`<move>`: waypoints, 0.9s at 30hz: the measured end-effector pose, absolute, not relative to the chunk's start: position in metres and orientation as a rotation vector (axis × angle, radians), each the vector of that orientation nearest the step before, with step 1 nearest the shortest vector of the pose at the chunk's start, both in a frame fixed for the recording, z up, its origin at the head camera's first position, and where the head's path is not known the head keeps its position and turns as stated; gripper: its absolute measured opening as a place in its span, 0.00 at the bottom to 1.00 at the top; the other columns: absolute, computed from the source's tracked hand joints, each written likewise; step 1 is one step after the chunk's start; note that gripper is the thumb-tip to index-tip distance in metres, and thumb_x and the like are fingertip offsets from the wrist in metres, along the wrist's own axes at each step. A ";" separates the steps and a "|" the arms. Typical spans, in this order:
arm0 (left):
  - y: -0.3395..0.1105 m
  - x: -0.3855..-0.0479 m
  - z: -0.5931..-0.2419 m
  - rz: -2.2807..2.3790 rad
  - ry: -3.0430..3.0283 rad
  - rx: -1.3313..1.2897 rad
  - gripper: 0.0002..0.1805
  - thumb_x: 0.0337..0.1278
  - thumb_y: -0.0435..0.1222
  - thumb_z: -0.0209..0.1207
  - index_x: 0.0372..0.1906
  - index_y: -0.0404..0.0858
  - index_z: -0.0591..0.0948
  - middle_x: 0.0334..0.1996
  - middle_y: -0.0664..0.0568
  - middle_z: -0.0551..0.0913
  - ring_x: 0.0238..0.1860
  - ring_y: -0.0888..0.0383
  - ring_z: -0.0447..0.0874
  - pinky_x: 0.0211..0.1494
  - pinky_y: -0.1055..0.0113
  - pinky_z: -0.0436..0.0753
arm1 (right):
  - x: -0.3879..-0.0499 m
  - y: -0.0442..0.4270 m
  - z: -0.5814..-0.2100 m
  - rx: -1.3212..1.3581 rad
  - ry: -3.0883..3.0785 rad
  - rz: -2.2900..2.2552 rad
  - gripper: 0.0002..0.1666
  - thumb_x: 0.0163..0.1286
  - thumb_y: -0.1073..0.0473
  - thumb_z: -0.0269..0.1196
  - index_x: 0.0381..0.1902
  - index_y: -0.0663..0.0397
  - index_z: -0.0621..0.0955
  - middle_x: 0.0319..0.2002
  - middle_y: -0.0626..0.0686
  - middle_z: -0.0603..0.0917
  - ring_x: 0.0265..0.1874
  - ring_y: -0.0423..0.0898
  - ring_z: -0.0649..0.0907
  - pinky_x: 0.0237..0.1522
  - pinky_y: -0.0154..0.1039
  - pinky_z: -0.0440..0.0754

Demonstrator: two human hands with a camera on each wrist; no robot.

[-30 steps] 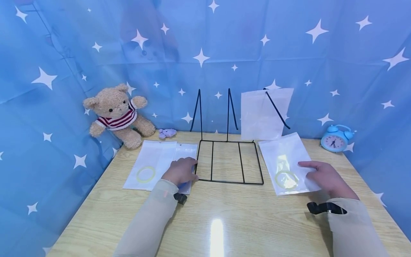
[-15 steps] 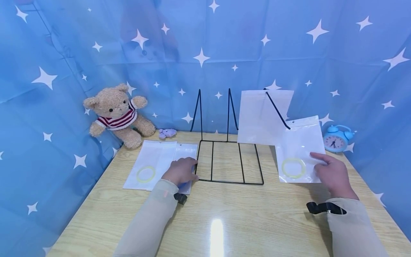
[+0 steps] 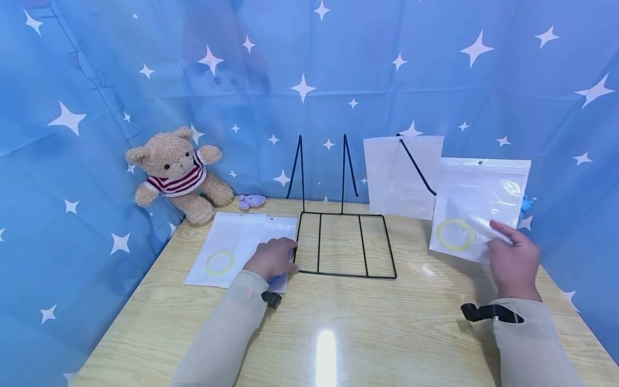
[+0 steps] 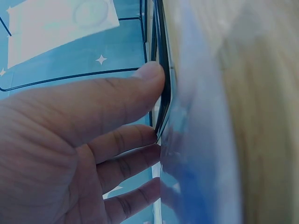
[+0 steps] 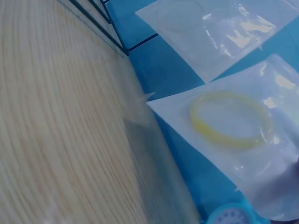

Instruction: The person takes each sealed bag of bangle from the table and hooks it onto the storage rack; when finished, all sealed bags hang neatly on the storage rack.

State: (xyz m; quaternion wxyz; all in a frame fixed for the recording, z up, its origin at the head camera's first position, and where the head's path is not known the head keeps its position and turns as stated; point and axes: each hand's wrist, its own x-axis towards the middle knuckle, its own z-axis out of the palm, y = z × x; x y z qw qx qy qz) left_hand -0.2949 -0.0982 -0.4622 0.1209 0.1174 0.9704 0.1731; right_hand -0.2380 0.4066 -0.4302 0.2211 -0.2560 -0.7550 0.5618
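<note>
My right hand [image 3: 516, 260] pinches the lower right edge of a clear zip bag [image 3: 486, 188] with a white backing. Inside it is a yellow ring [image 5: 212, 135]. This bag is raised off the table, right of the black wire rack [image 3: 348, 275]. Another white-backed bag [image 3: 396, 172] hangs on the rack's right hook, beside the held bag. At the rack's front left corner, my left hand [image 3: 272, 259] grips the side wire between thumb and fingers. Under and left of that hand, two more bags [image 3: 244, 228] lie overlapping; one shows a yellow ring, the other something blue, mostly hidden.
The rack's left hook [image 3: 294, 166] and middle hook [image 3: 351, 166] carry nothing. A teddy bear [image 3: 176, 177] and a small purple toy [image 3: 252, 201] sit at the back left. A blue alarm clock [image 5: 231, 217] stands at the right, mostly hidden behind the held bag in the head view.
My right hand has lifted its bag from the table, moving it up and to the right, away from the rack. The hanging bag swung slightly. My left hand stays put.
</note>
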 end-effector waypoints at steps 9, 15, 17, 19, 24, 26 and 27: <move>-0.098 -0.295 -0.462 0.499 2.837 0.356 0.39 0.60 0.47 0.75 0.75 0.45 0.76 0.74 0.47 0.76 0.75 0.40 0.72 0.78 0.34 0.63 | -0.236 0.407 -0.422 -0.642 -1.624 1.897 0.31 0.66 0.77 0.60 0.61 0.48 0.88 0.56 0.42 0.79 0.29 0.36 0.80 0.20 0.25 0.76; -0.098 -0.295 -0.462 0.505 2.843 0.356 0.39 0.59 0.47 0.75 0.75 0.44 0.77 0.73 0.47 0.78 0.74 0.40 0.73 0.77 0.35 0.65 | -0.234 0.409 -0.422 -0.416 -1.464 2.123 0.28 0.66 0.81 0.63 0.60 0.55 0.88 0.58 0.45 0.78 0.36 0.37 0.86 0.27 0.27 0.85; -0.099 -0.295 -0.463 0.505 2.846 0.353 0.39 0.59 0.47 0.76 0.74 0.44 0.77 0.72 0.47 0.78 0.74 0.40 0.73 0.77 0.35 0.65 | -0.232 0.408 -0.422 -0.322 -1.480 2.170 0.27 0.67 0.80 0.65 0.61 0.56 0.87 0.56 0.46 0.79 0.38 0.37 0.87 0.30 0.29 0.87; -0.099 -0.295 -0.463 0.504 2.849 0.352 0.39 0.59 0.47 0.76 0.74 0.44 0.77 0.72 0.47 0.78 0.74 0.40 0.73 0.77 0.35 0.65 | -0.231 0.406 -0.422 -0.232 -1.517 2.187 0.26 0.69 0.79 0.65 0.62 0.56 0.87 0.57 0.45 0.78 0.39 0.37 0.87 0.33 0.29 0.88; -0.099 -0.294 -0.463 0.498 2.854 0.359 0.39 0.59 0.47 0.75 0.75 0.44 0.77 0.73 0.47 0.77 0.74 0.40 0.73 0.77 0.35 0.65 | -0.227 0.401 -0.423 -0.121 -1.679 2.153 0.26 0.72 0.74 0.65 0.65 0.53 0.85 0.60 0.40 0.73 0.39 0.35 0.85 0.33 0.24 0.85; -0.099 -0.295 -0.463 0.495 2.854 0.362 0.39 0.59 0.47 0.75 0.75 0.44 0.77 0.73 0.47 0.77 0.74 0.40 0.73 0.77 0.35 0.65 | -0.226 0.400 -0.423 -0.102 -1.742 2.138 0.25 0.73 0.72 0.65 0.66 0.51 0.85 0.60 0.39 0.73 0.34 0.34 0.84 0.27 0.24 0.82; -0.099 -0.295 -0.463 0.496 2.853 0.363 0.39 0.59 0.47 0.75 0.75 0.44 0.77 0.73 0.47 0.78 0.74 0.40 0.73 0.77 0.35 0.65 | -0.226 0.399 -0.423 -0.093 -1.773 2.127 0.25 0.73 0.72 0.65 0.65 0.51 0.85 0.60 0.39 0.74 0.30 0.34 0.83 0.23 0.24 0.79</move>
